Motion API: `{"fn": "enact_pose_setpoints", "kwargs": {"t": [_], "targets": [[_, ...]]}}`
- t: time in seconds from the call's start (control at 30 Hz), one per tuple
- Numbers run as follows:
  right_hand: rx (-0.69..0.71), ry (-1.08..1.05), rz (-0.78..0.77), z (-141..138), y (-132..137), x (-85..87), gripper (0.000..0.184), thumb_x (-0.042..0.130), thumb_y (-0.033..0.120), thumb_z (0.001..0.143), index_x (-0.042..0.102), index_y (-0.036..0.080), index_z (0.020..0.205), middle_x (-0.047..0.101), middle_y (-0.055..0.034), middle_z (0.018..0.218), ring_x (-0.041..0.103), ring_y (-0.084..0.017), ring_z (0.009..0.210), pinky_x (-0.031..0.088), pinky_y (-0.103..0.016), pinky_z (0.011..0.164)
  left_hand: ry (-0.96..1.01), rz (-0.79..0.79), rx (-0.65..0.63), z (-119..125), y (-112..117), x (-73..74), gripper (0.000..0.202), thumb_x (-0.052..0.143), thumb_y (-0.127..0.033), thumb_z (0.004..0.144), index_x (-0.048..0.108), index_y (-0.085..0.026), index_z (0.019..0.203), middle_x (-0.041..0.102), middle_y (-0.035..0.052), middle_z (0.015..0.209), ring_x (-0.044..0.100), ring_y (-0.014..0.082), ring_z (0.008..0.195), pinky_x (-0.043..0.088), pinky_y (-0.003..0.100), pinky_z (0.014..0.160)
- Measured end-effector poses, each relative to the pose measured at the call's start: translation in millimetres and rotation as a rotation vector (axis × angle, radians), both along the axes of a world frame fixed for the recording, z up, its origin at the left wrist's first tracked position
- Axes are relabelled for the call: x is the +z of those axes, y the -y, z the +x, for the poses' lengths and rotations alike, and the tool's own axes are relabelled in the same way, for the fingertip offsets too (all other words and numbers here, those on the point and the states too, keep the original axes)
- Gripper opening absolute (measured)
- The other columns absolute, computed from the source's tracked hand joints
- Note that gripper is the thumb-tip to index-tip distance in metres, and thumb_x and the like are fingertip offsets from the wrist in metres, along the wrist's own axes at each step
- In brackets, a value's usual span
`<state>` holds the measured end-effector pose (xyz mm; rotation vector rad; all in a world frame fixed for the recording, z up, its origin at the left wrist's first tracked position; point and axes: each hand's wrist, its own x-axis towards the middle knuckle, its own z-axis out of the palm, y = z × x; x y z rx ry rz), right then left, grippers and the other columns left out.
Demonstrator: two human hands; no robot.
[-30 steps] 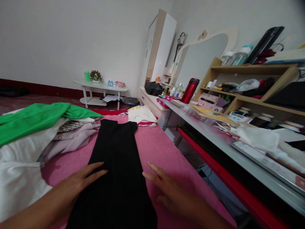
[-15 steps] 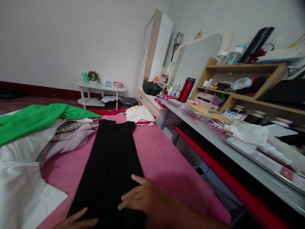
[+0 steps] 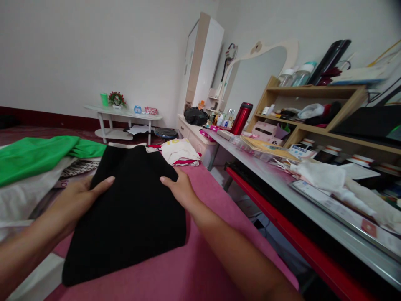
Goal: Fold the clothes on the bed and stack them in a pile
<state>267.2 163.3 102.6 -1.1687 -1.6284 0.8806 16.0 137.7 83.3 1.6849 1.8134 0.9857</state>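
Observation:
A black garment (image 3: 131, 209) lies folded over on the pink bed cover (image 3: 194, 267) in the head view. My left hand (image 3: 78, 198) grips its left edge, thumb on top of the cloth and fingers tucked under. My right hand (image 3: 178, 188) grips the right edge near the far corner the same way. The far end of the garment is raised a little off the bed between the two hands.
A green cloth (image 3: 34, 154) and white clothes (image 3: 19, 200) are heaped at the left. A white and yellow garment (image 3: 180, 150) lies beyond. A cluttered desk (image 3: 282, 179) with a red flask (image 3: 241, 118) and wooden shelf (image 3: 313, 90) runs along the right.
The black garment lay stretched out long with my hands flat near its close end. Now it is doubled over to about half its length, and both hands hold its sides further away.

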Motion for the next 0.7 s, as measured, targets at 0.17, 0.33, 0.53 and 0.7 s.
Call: {"fn": "enact_pose_setpoints", "kwargs": {"t": [0.17,0.33,0.53,0.7], "targets": [[-0.304,0.532,-0.117,-8,-44,-66.1,0.043,0.060,0.045,0.081,0.056,0.023,0.117,0.065,-0.0059,0.108,0.059,-0.025,0.102,0.043,-0.040,0.087,-0.467,-0.009,0.043,13,-52,-56.8,0.045,0.040,-0.048,0.089,0.061,-0.011,0.106,0.067,0.0102,0.088,0.064,0.0291,0.079,0.051,0.040,0.069],[-0.471,0.589,0.041,-11,-43,-79.1,0.057,0.066,0.049,0.074,0.051,0.021,0.122,0.044,-0.0114,0.137,0.042,-0.028,0.124,0.035,-0.040,0.098,-0.521,0.220,0.110,11,-54,-81.1,0.048,0.040,-0.050,0.088,0.062,-0.011,0.103,0.058,0.0148,0.117,0.055,0.0315,0.106,0.048,0.040,0.087],[-0.404,0.389,-0.042,-10,-49,-77.7,0.047,0.065,0.041,0.070,0.057,0.017,0.110,0.060,-0.0116,0.113,0.053,-0.029,0.107,0.039,-0.042,0.093,-0.251,0.116,0.120,16,-48,-73.7,0.036,0.047,-0.041,0.086,0.061,-0.013,0.102,0.066,0.0127,0.096,0.062,0.0301,0.092,0.048,0.041,0.083],[-0.207,-0.048,-0.028,-12,-42,-46.6,0.031,0.062,0.032,0.067,0.055,0.019,0.095,0.063,-0.0024,0.089,0.059,-0.021,0.083,0.046,-0.032,0.075,0.444,0.190,0.067,24,-43,-34.9,0.028,0.064,-0.037,0.074,0.056,-0.015,0.090,0.067,0.0066,0.086,0.065,0.0248,0.084,0.051,0.035,0.075]]}}
